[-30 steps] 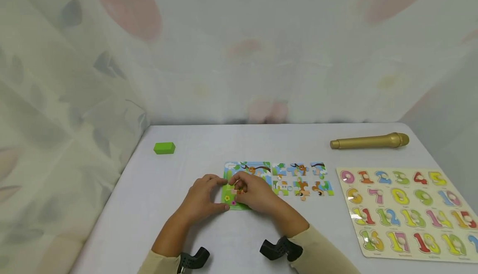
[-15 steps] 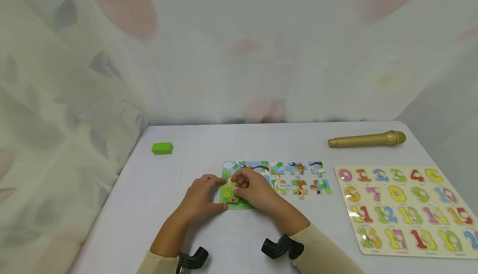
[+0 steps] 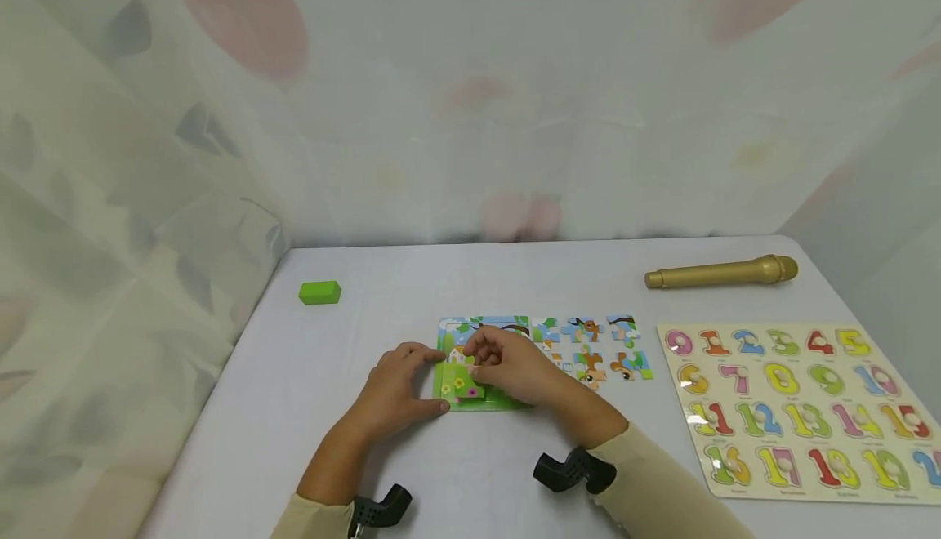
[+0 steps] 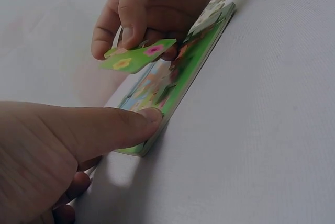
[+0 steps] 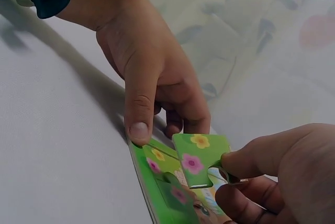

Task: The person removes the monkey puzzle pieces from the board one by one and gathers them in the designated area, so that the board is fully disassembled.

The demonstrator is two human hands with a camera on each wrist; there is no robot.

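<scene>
My right hand [image 3: 518, 367] pinches a green jigsaw piece [image 5: 199, 161] between thumb and fingers. Yellow and pink flowers are printed on the piece, and a rounded notch shows on the side by my thumb. It is tilted and raised over the left part of a small puzzle board [image 3: 507, 405] with a green and blue picture. At the board's left edge, my left hand [image 3: 393, 392] holds on, its thumb [image 4: 131, 130] on the near corner and its index fingertip farther up that edge. My right hand covers much of the board's middle in the head view.
Several loose jigsaw pieces [image 3: 586, 331] lie in two rows just right of the board. Farther right is a large number puzzle board [image 3: 816, 496]. A gold microphone [image 3: 720, 275] lies at the back right, a green block [image 3: 319, 292] at the back left.
The flowered piece, earlier low on the board's left part and half hidden, has come up and slightly right in my right hand. My left hand has stayed at the board's edge.
</scene>
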